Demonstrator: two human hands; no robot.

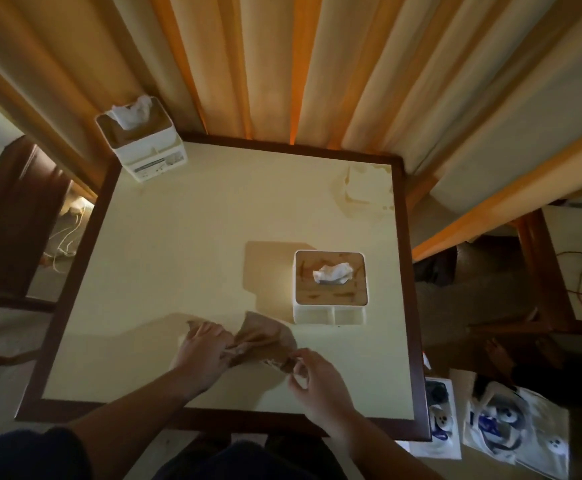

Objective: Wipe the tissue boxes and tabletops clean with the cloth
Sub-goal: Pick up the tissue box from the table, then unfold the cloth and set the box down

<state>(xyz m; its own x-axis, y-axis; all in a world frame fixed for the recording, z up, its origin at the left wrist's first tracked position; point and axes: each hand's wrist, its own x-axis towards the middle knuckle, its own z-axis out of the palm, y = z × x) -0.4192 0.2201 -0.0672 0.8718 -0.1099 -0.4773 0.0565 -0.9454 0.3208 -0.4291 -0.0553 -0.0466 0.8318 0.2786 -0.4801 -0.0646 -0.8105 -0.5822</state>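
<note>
- Head view looks steeply down on a square table (185, 237) with a smooth, pale cream top and a dark brown wooden border; faint brownish stains mark its far right corner.
- Brown cloth (265, 339), soft and creased, lies bunched near the table's front edge, fanning out between the two hands.
- Left hand (201, 355) rests on the cloth's left part, fingers curled and gathering the fabric against the tabletop.
- Right hand (312, 375) pinches the cloth's right corner between thumb and fingertips, the corner lifted slightly off the surface.
- Near tissue box (329, 287) stands just beyond the cloth, right of centre: a white, rounded-cornered box with a tan wood-look lid, a crumpled white tissue poking from the slot, and open compartments along its front.
- Far tissue box (140, 140), of the same white-and-tan make, sits on the far left corner of the table, partly overhanging the border, with a tuft of tissue standing up from it; a printed label on its side is too small to read.
- Curtain (282, 64) in broad cream and orange folds hangs behind the table.
- Dark wooden chair (12, 216) at left is cut off by the frame, and pale cables lie on the floor beside it.
- Printed bags (511, 424) on the floor at lower right are blurred; their design is hard to make out.
</note>
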